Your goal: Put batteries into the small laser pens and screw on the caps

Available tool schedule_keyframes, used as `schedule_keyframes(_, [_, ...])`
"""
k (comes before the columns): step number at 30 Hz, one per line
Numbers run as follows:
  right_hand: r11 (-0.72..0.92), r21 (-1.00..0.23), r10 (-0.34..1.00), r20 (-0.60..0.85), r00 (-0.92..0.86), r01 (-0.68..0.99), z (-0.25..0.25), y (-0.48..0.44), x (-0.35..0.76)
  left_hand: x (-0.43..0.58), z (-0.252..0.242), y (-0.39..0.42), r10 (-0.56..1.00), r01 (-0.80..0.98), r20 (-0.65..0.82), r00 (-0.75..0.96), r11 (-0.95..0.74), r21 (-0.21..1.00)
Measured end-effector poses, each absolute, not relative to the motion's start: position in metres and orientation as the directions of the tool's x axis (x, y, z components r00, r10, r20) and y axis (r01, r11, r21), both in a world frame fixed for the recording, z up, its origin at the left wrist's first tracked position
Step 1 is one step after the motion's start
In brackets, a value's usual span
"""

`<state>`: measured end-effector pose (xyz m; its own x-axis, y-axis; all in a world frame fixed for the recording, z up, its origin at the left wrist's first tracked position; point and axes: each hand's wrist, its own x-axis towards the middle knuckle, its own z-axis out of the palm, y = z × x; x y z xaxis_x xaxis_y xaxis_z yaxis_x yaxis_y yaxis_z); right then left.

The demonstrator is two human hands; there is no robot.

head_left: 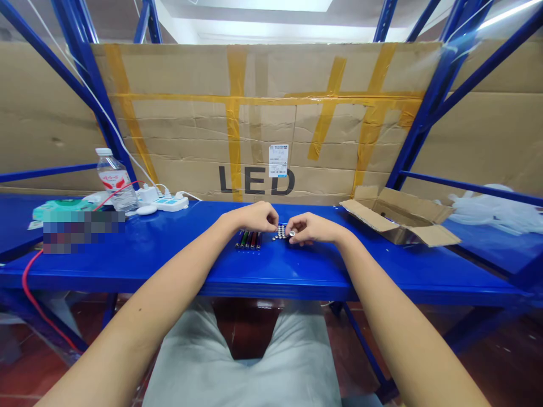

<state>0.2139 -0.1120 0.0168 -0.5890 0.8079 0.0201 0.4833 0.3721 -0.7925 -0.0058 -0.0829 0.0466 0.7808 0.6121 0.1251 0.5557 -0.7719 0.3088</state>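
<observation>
My left hand point(259, 216) is closed in a pinch just above the left edge of a group of small silver round pieces point(281, 230), which look like button cells. Whatever sits between its fingertips is too small to make out. To the right of that group, my right hand point(313, 228) grips a small dark tube with a round silver end point(292, 233), the end facing me. Several slim metallic tubes point(248, 239), black, green and red among them, lie side by side in a row on the blue table point(271, 274), below my left wrist.
An open cardboard box point(399, 217) stands at the right, plastic bags point(487, 209) beyond it. At the left are a water bottle point(116, 181), a white power strip point(169, 202), a green packet point(63, 209) and a red cable point(31, 305). A large cardboard panel point(186, 135) rises behind.
</observation>
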Motion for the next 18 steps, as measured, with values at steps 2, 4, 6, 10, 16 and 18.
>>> schedule_keyframes(2, [0.367,-0.788,0.798,-0.005,-0.603,0.494,0.016,-0.111,0.215,-0.007,0.045,-0.082,0.645,0.612,0.044,0.763,-0.742,0.273])
schedule_keyframes(4, [0.372,-0.786,0.792,-0.009,-0.61,0.494,0.016,-0.111,0.215,-0.005,0.043,-0.082,0.656,0.636,0.0,0.754,-0.73,0.25])
schedule_keyframes(6, [0.381,-0.781,0.787,-0.007,-0.617,0.496,0.016,-0.11,0.215,-0.003,0.04,-0.083,0.662,0.649,-0.013,0.75,-0.731,0.212])
schedule_keyframes(10, [0.376,-0.786,0.775,-0.023,-0.632,0.49,0.017,-0.111,0.214,0.002,0.037,-0.083,0.668,0.663,-0.01,0.744,-0.736,0.136])
schedule_keyframes(16, [0.362,-0.789,0.769,-0.048,-0.637,0.496,0.019,-0.114,0.213,0.004,0.036,-0.083,0.684,0.68,-0.03,0.729,-0.718,0.147])
schedule_keyframes(18, [0.357,-0.796,0.772,-0.043,-0.634,0.488,0.02,-0.115,0.212,0.003,0.036,-0.083,0.694,0.691,-0.054,0.718,-0.701,0.178])
